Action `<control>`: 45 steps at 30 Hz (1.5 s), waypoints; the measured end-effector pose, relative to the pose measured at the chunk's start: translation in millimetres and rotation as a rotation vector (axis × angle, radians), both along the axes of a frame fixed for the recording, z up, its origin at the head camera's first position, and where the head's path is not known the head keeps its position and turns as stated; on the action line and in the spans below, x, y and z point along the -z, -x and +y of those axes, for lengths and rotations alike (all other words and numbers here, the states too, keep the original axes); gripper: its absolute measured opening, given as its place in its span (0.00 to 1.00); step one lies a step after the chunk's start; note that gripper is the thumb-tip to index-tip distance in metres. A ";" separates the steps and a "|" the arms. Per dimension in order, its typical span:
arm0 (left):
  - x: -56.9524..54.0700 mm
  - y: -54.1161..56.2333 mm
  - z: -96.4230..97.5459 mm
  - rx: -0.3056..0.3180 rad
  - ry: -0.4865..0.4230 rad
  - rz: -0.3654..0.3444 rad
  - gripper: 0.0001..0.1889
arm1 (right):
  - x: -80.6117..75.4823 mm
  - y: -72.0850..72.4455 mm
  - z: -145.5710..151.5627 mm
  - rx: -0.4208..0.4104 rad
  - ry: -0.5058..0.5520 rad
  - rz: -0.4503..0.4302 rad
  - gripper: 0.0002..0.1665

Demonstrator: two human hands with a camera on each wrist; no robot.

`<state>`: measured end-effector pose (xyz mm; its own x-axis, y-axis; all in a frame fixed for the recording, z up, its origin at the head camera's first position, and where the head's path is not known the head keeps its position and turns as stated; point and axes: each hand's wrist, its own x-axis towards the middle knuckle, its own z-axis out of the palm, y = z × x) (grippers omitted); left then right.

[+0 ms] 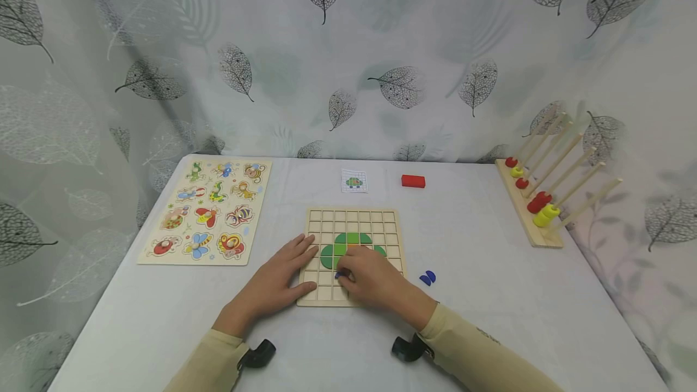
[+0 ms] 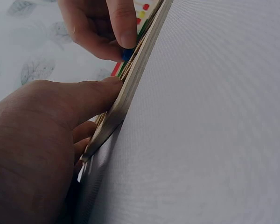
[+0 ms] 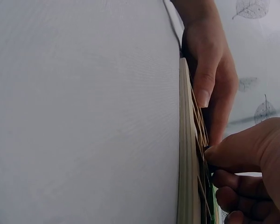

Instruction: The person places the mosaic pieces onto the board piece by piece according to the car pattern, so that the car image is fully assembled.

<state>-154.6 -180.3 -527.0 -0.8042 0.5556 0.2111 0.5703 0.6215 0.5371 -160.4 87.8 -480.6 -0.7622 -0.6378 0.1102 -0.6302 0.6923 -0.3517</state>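
Note:
A wooden grid board lies on the table, with green pieces set in its middle squares. My right hand is over the board and pinches a small blue piece between thumb and finger, low against the grid just below the green shape. With fingers spread, my left hand rests on the board's left edge; its thumb lies on the rim in the left wrist view. Two blue half-round pieces lie on the cloth right of the board. The right hand hides part of the pattern.
Behind the board lie a small printed pattern card and a red block. An insect puzzle board is at the left. A wooden peg rack with red and yellow beads stands at the right, its pegs upright.

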 end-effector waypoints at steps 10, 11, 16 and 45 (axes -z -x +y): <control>-2.3 -1.2 0.3 -0.008 0.007 -0.014 0.40 | -0.1 0.1 -1.7 -0.014 0.004 0.001 0.04; -2.9 -1.4 0.4 -0.008 0.006 -0.017 0.41 | -0.3 0.2 -1.8 -0.016 0.007 0.004 0.04; -3.2 -1.5 0.6 -0.008 0.006 -0.018 0.40 | -0.5 0.8 -2.3 -0.012 0.013 -0.003 0.04; -1.6 -0.4 -0.2 -0.007 0.013 -0.025 0.41 | -16.1 6.7 19.3 0.030 0.050 -0.045 0.13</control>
